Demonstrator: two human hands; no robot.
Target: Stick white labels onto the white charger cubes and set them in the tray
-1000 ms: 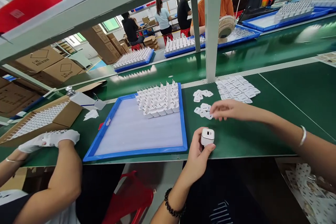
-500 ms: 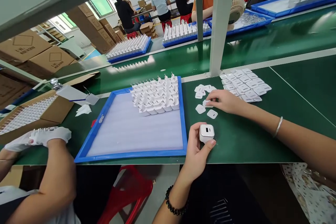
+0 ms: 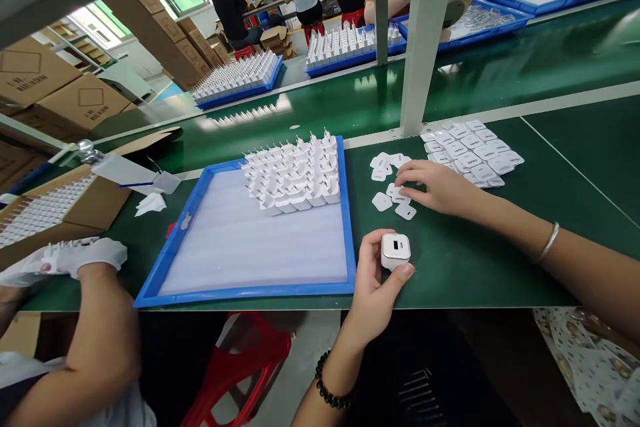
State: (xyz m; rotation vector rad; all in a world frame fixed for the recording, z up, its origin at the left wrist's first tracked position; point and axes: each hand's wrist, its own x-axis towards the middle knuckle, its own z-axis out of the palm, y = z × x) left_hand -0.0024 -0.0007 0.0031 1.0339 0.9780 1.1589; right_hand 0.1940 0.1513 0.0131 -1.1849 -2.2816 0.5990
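Near the table's front edge, my left hand [image 3: 376, 290] grips a white USB charger [image 3: 395, 250] between thumb and fingers, with its port face turned up. My right hand [image 3: 433, 185] is over a loose group of small white face plates, thumb and fingers apart, with nothing visible in its grasp. One plate [image 3: 382, 201] lies just left of the fingertips and another plate [image 3: 405, 211] just below them. More white plates [image 3: 381, 165] are heaped behind. Whether my fingertips touch the plate under them is hard to tell.
A blue-rimmed tray [image 3: 347, 213] holds rows of white chargers [image 3: 295, 173] with pins up. Packed plates [image 3: 473, 153] lie to the right, beside a metal post [image 3: 417, 47]. At left, a co-worker's gloved hand [image 3: 100, 255] is near a cardboard box [image 3: 100, 203].
My right thumb and fingers have spread, and the plate they were touching now lies among the others. My left hand still holds the charger. The camera view has shifted slightly.
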